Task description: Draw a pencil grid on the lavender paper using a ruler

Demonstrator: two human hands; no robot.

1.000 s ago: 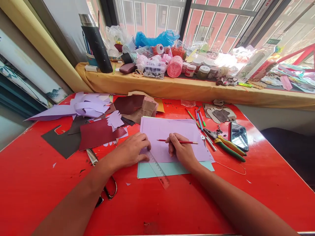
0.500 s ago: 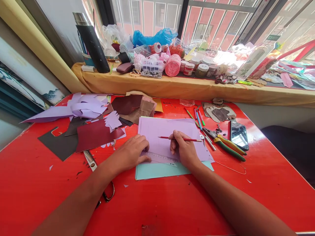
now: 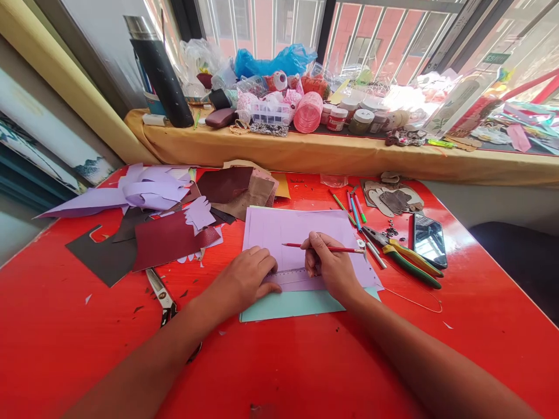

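My left hand [image 3: 250, 274] is closed on the left end of a clear ruler [image 3: 286, 276], thumb along the lower side and fingers curled above. The ruler lies across a purple sheet of paper [image 3: 305, 224] with faint drawn lines, its right part hidden behind my other hand. A red pencil [image 3: 343, 249] is gripped in my right hand [image 3: 329, 265], held nearly level with its tip pointing left above the sheet. Under the purple sheet, a light green sheet [image 3: 292, 305] shows along the near edge.
Scissors [image 3: 161, 291] lie partly under my left forearm. Purple scraps [image 3: 152, 189] and a dark red leather piece [image 3: 170, 240] are at left. Pliers [image 3: 410, 259], a phone [image 3: 428, 240] and colored pens [image 3: 356, 209] lie at right. A crowded sill [image 3: 262, 139] runs behind.
My left hand has shifted right with the ruler, which has turned from sloping down rightward to nearly level, rising slightly right. My right hand still holds the pencil in nearly the same place.
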